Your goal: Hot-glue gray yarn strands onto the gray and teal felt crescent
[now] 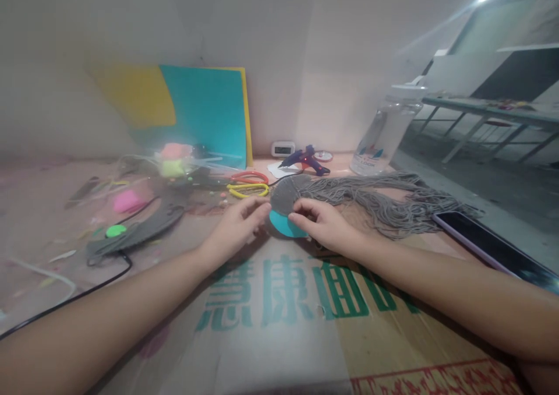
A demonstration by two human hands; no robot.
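Note:
A round grey disc (286, 194), which looks like wound cord, lies over a turquoise paper disc (285, 226) whose near edge shows below it. My left hand (244, 223) pinches the left edge of the turquoise disc between thumb and fingers. With thumb and bent fingertips, my right hand (322, 223) grips the right side, where the two discs overlap. A bundle of grey cord (384, 200) stretches to the right from behind my right hand. Behind the discs lie scissors (248, 185) with red and yellow handles and a dark glue gun (306, 159) showing a small red light.
Printed cardboard (283, 337) covers the tabletop. On the right are a phone (493, 246) and a clear water bottle (382, 133). Turquoise and yellow sheets (209, 115) lean on the wall near a small digital clock (283, 149). Coloured clay (131, 200) and a black cable (78, 296) lie left.

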